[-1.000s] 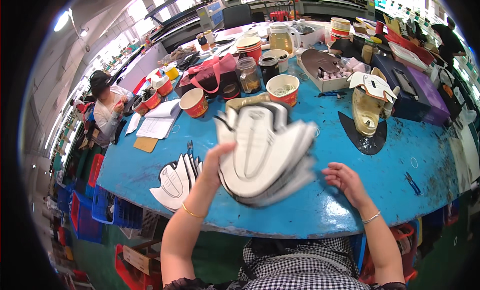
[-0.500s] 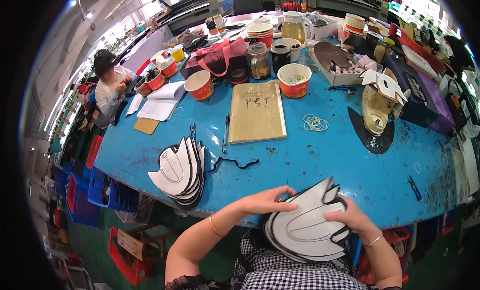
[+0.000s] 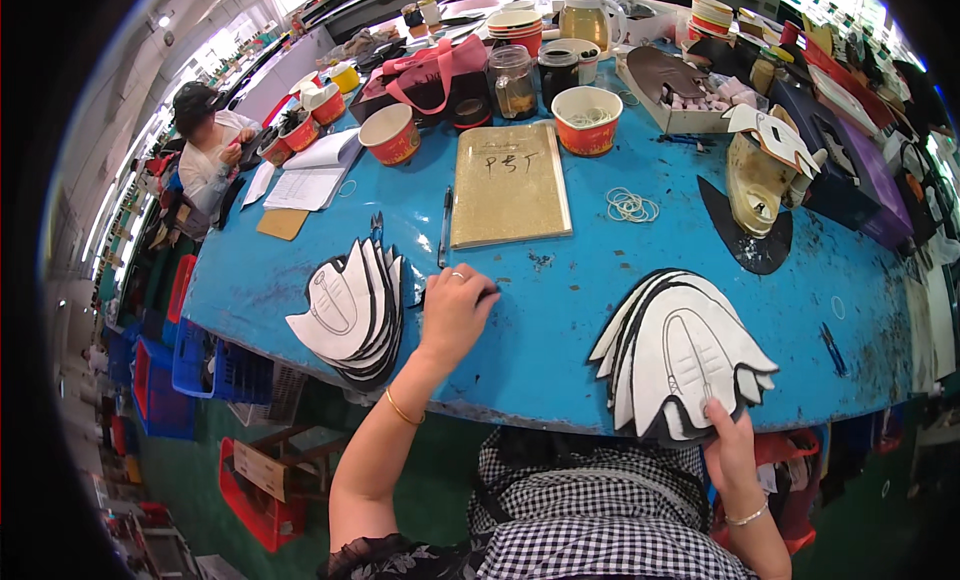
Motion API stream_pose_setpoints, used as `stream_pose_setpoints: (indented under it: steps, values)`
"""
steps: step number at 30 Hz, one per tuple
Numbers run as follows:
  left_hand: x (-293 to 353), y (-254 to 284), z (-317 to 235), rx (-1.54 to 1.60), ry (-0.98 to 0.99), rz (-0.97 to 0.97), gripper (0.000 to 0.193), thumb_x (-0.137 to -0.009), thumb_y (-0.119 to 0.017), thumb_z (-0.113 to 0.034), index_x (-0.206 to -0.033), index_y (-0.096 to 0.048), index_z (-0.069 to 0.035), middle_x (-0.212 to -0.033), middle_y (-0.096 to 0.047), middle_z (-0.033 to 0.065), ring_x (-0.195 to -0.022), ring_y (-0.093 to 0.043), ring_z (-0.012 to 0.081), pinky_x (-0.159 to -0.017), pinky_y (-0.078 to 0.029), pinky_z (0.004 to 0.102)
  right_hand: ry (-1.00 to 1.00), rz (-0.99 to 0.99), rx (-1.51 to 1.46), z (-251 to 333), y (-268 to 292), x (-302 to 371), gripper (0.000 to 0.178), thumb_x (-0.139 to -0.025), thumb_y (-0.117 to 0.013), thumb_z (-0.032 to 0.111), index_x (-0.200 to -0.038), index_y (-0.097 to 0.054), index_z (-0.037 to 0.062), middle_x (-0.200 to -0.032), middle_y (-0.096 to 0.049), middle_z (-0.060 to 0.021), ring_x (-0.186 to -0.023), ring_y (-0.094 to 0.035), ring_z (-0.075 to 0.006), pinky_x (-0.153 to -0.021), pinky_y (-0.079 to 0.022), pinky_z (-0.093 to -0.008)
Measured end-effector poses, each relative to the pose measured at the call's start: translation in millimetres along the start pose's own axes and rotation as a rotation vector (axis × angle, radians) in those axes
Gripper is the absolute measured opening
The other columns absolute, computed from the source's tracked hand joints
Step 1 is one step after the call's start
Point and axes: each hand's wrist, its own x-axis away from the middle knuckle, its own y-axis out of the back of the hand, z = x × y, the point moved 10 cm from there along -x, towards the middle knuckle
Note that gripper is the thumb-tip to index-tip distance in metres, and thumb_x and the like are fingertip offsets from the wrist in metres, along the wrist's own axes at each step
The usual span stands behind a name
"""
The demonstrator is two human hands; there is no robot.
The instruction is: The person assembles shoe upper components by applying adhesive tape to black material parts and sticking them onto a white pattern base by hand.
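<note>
My right hand (image 3: 730,450) grips the lower edge of a fanned stack of white, black-edged shoe upper pieces (image 3: 690,345), thumb on top. Stitched outlines show on the top piece, and the stack rests at the table's near right. Over the table's middle, my left hand (image 3: 457,305) has its fingers curled down on a thin black cord, mostly hidden under the hand; only dark bits show beside the fingers. To its left lies a second stack of similar shoe upper pieces (image 3: 340,305), with small snips (image 3: 376,227) just behind it.
Beyond my left hand are a pen (image 3: 446,225) and a gold notebook (image 3: 510,190). White rubber bands (image 3: 632,206) lie right of it. Paper tubs (image 3: 587,122), jars and a pink-handled bag (image 3: 430,85) stand farther back. A shoe last (image 3: 755,190) stands at right; another person (image 3: 205,145) sits at left.
The stack I held in both hands over my lap is turned round and lies on the table at right, in my right hand. My left hand has left it and reached onto the black cord.
</note>
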Motion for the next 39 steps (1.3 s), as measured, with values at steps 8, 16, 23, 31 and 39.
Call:
stream_pose_setpoints:
  steps: [8, 16, 23, 31, 39]
  values:
    - [18.3, -9.5, -125.5, 1.020, 0.180, 0.576, 0.011, -0.090, -0.065, -0.010, -0.096, -0.073, -0.004, -0.065, -0.063, 0.0020, -0.057, -0.057, 0.0094, -0.055, -0.042, 0.0232, -0.300, 0.307, 0.545, 26.2, 11.2, 47.7, 0.017, -0.094, -0.057, 0.004, -0.086, -0.065, -0.0077, -0.074, -0.070, -0.0135, -0.064, -0.068, -0.0174, -0.062, -0.056, -0.0280]
    - [51.0, -8.7, -213.4, 1.544, 0.296, 1.080, 0.012, -0.097, -0.059, -0.012, -0.099, -0.056, -0.001, -0.068, -0.059, 0.0006, -0.059, -0.053, 0.0046, -0.056, -0.042, 0.0215, 0.274, 0.504, 0.490, 70.3, -106.9, 38.8, 0.021, -0.085, -0.072, 0.006, -0.104, -0.065, 0.0002, -0.083, -0.063, -0.0012, -0.073, -0.059, -0.0055, -0.065, -0.050, -0.0201]
    - [49.7, -6.9, -225.3, 1.425, 0.295, 1.122, 0.039, -0.091, -0.068, -0.008, -0.117, -0.040, -0.002, -0.077, -0.061, 0.0032, -0.064, -0.059, 0.0057, -0.059, -0.045, 0.0209, 0.181, 0.469, 0.484, 68.8, -99.2, 31.3, 0.019, -0.085, -0.074, 0.009, -0.099, -0.065, 0.0021, -0.076, -0.062, 0.0014, -0.068, -0.057, -0.0025, -0.057, -0.044, -0.0188]
    - [44.1, -2.0, -238.4, 1.395, 0.132, 0.977, 0.072, -0.090, -0.064, 0.003, -0.147, -0.022, 0.002, -0.099, -0.064, 0.0100, -0.077, -0.062, 0.0073, -0.064, -0.049, 0.0204, 0.171, 0.483, 0.523, 62.8, -90.2, 37.5, 0.012, -0.086, -0.073, 0.009, -0.090, -0.065, 0.0008, -0.070, -0.067, -0.0025, -0.057, -0.057, -0.0044, -0.052, -0.044, -0.0195]
    - [45.4, -11.3, -236.7, 1.544, 0.344, 1.290, 0.011, -0.101, -0.049, -0.009, -0.105, -0.051, 0.000, -0.081, -0.069, 0.0074, -0.060, -0.050, 0.0049, -0.053, -0.039, 0.0196, -0.248, 0.494, -0.008, 43.8, -68.5, 30.9, 0.011, -0.095, -0.061, 0.011, -0.093, -0.059, 0.0000, -0.067, -0.063, -0.0029, -0.055, -0.057, -0.0064, -0.049, -0.044, -0.0183]
